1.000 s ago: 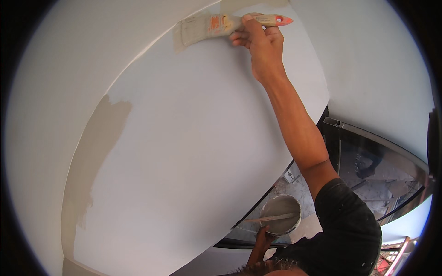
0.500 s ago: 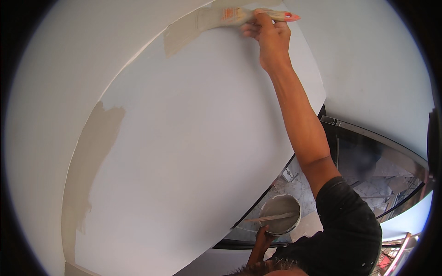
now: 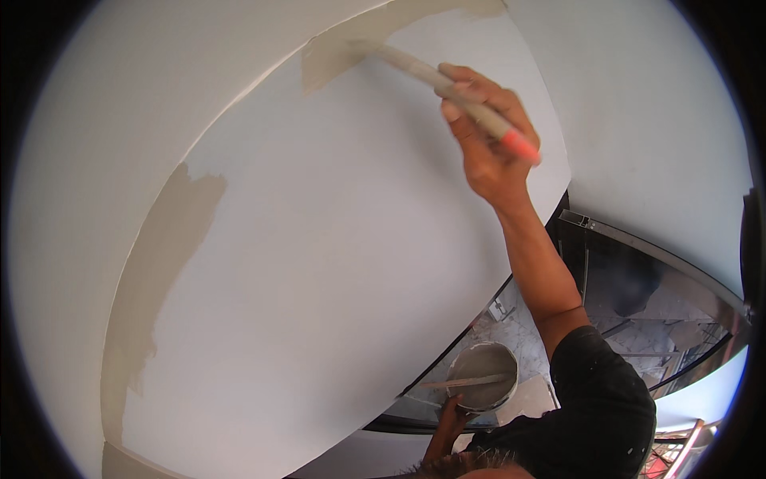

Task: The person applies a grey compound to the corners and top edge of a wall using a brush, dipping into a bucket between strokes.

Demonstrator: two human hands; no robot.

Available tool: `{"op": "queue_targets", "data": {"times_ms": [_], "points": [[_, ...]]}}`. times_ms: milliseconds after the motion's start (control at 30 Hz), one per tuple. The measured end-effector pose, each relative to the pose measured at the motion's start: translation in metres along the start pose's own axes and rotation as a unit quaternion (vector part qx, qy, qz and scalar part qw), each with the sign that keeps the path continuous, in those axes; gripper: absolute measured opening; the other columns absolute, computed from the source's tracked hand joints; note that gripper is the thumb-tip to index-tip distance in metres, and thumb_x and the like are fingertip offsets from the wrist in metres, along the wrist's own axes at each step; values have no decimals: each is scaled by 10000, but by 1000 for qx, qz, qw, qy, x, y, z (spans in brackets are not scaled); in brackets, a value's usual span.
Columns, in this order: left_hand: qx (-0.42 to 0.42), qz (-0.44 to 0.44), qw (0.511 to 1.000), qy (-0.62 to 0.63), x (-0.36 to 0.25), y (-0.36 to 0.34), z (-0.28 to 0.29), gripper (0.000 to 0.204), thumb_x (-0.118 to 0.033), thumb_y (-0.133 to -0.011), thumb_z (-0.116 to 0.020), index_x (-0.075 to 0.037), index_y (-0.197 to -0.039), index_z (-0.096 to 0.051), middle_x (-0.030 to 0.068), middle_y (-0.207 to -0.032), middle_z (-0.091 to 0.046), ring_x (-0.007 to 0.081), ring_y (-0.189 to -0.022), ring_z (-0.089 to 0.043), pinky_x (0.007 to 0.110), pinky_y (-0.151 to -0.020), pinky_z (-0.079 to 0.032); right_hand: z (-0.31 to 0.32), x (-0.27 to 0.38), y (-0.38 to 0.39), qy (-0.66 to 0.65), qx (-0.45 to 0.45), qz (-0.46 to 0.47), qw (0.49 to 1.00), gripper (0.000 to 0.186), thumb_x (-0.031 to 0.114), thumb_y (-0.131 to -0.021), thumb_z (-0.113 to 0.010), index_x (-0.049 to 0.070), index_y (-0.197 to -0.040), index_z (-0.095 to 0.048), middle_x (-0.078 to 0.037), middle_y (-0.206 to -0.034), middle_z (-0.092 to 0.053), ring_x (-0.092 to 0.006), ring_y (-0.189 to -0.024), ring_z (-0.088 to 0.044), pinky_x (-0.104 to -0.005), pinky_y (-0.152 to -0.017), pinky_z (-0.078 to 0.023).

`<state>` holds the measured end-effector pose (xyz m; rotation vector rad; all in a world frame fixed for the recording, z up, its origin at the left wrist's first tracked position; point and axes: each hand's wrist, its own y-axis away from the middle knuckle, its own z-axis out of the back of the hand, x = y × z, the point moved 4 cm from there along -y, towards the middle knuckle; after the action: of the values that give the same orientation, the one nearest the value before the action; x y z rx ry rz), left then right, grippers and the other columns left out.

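Observation:
My right hand is raised toward the top of the view and wraps round the handle of a paintbrush with a red-orange tip. Its bristles, smeared by motion, touch a greyish-beige patch of paint at the far edge of a white surface. Low down, my left hand grips the side of a round bucket. Greyish-beige paint fills part of it, and a flat stick lies across its mouth. The left fingers are partly hidden by the bucket.
A second strip of beige paint runs down the left edge of the white surface. Pale walls meet it on both sides. Beyond its lower right edge are a dark metal frame and a marbled floor far below.
My right hand has come down and turned, so the brush now slants with its handle toward me. Beige paint now shows along the top edge where the brush was. The bucket has hardly moved.

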<state>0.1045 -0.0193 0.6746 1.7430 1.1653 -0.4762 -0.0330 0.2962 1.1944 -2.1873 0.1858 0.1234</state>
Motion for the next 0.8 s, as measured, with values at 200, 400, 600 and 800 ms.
{"op": "queue_targets", "data": {"times_ms": [200,400,600,800], "points": [[-7,3,1000,-1,-2,2,-12,681,-284,-878,-630,-52,-1444,-329,181,-1450,-400,359,-1337,-410,615,-1052,-394,-21,2,4,77,54,83,992,307,-120,-729,-710,32,-989,-653,-189,-1134,-672,-260,-972,-678,-314,-787,-558],[-6,-3,1000,7,2,-2,-4,655,-276,-888,-617,-50,-1436,-338,187,-1443,-407,361,-1338,-412,621,-1050,-397,-33,-6,3,65,56,81,993,275,-112,-775,-695,26,-1005,-633,-201,-1165,-657,-241,-990,-674,-317,-809,-552],[-5,-11,1000,1,1,-2,-6,649,-280,-888,-617,-55,-1432,-344,187,-1436,-415,361,-1326,-428,615,-1047,-404,-39,-13,0,55,51,82,994,272,-102,-775,-699,25,-1005,-633,-198,-1156,-659,-226,-967,-672,-313,-803,-548],[2,-11,1000,8,3,-4,1,665,-290,-882,-624,-63,-1437,-338,180,-1442,-412,357,-1326,-429,608,-1051,-400,-38,-13,-6,63,40,72,995,252,-90,-780,-691,29,-996,-635,-187,-1150,-663,-206,-942,-667,-298,-790,-541]]}}
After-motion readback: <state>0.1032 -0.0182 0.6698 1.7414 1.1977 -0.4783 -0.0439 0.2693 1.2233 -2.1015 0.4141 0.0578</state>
